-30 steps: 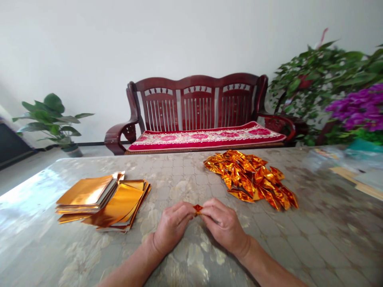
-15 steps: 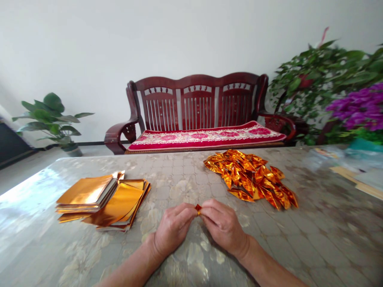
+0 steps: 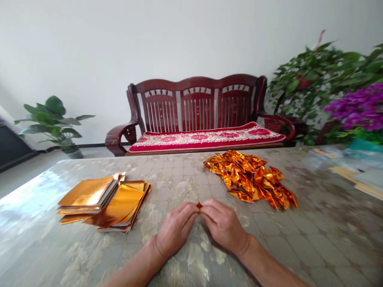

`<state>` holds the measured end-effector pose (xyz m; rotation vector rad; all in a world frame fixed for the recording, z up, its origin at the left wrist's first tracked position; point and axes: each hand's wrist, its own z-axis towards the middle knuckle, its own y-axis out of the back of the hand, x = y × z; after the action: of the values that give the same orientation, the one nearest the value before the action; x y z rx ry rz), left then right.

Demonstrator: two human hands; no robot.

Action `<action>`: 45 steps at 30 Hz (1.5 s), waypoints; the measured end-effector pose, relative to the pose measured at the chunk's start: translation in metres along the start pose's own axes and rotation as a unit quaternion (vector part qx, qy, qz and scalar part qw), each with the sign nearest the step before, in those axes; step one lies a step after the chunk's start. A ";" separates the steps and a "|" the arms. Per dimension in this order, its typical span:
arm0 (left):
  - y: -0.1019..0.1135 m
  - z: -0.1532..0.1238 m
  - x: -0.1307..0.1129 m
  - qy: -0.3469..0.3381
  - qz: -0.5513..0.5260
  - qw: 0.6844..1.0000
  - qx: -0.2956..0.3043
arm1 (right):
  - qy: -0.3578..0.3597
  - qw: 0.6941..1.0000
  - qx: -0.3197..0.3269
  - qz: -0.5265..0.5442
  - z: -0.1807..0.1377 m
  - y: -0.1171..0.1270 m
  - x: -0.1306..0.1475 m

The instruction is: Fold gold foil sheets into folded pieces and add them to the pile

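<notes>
My left hand (image 3: 176, 230) and my right hand (image 3: 224, 226) meet over the near middle of the table, fingers curled and pinched together on a small folded piece of gold foil (image 3: 199, 205). Only its orange tip shows between the fingertips. To the left lies a stack of flat gold foil sheets (image 3: 104, 201). Beyond my right hand sits a heap of folded gold foil pieces (image 3: 250, 178).
The table (image 3: 314, 231) has a glossy marbled cover. Papers and a plastic bag (image 3: 353, 167) lie at its far right. Behind it stand a dark wooden bench (image 3: 199, 113) with a red cushion, a potted plant (image 3: 52, 121) at left, and leafy plants with purple flowers (image 3: 357, 107) at right.
Both hands have closed tighter round the foil piece, so less of it shows now. The hands have stayed in the same spot on the table.
</notes>
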<state>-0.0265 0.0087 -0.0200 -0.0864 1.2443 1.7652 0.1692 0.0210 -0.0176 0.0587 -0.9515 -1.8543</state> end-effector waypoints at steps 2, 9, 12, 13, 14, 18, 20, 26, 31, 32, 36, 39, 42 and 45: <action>0.003 0.002 0.001 0.016 -0.036 0.999 0.011 | -0.020 0.999 0.017 0.043 0.001 0.004 -0.005; 0.009 0.005 0.014 -0.003 0.009 1.000 0.004 | -0.031 0.994 0.073 0.076 0.000 0.008 -0.021; 0.006 0.005 0.017 0.011 0.016 1.000 -0.013 | -0.035 0.994 0.089 0.053 0.004 0.011 -0.021; 0.005 0.005 0.018 0.021 0.015 1.000 -0.018 | -0.036 0.993 0.101 0.044 0.005 0.012 -0.021; 0.003 0.005 0.019 0.033 0.013 0.999 -0.022 | -0.039 0.992 0.114 0.039 0.007 0.014 -0.020; -0.001 0.006 0.021 0.102 0.002 0.995 -0.021 | -0.064 0.982 0.165 0.072 0.011 0.020 -0.019; -0.001 0.008 0.020 0.131 -0.019 0.991 -0.018 | -0.081 0.975 0.179 0.108 0.012 0.021 -0.020; 0.007 0.012 0.016 0.159 -0.104 0.982 0.022 | -0.145 0.953 0.197 0.182 0.008 0.021 -0.032; 0.009 0.013 0.018 0.180 -0.164 0.968 0.061 | -0.187 0.923 0.235 0.240 0.005 0.021 -0.037; 0.008 0.013 0.019 0.187 -0.181 0.963 0.065 | -0.188 0.918 0.238 0.253 0.005 0.022 -0.037; 0.010 0.014 0.021 0.210 -0.249 0.941 0.089 | -0.199 0.902 0.244 0.297 0.006 0.023 -0.037; 0.013 0.014 0.022 0.224 -0.267 0.928 0.132 | -0.220 0.894 0.245 0.303 0.005 0.021 -0.038; 0.013 0.013 0.025 0.236 -0.291 0.913 0.160 | -0.237 0.895 0.243 0.289 0.003 0.018 -0.040; 0.011 0.010 0.026 0.229 -0.273 0.923 0.147 | -0.230 0.905 0.233 0.272 0.001 0.017 -0.041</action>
<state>-0.0442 0.0330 -0.0215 -0.6417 1.6128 1.0874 0.2017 0.0508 -0.0205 -0.3387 -1.5460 -1.1082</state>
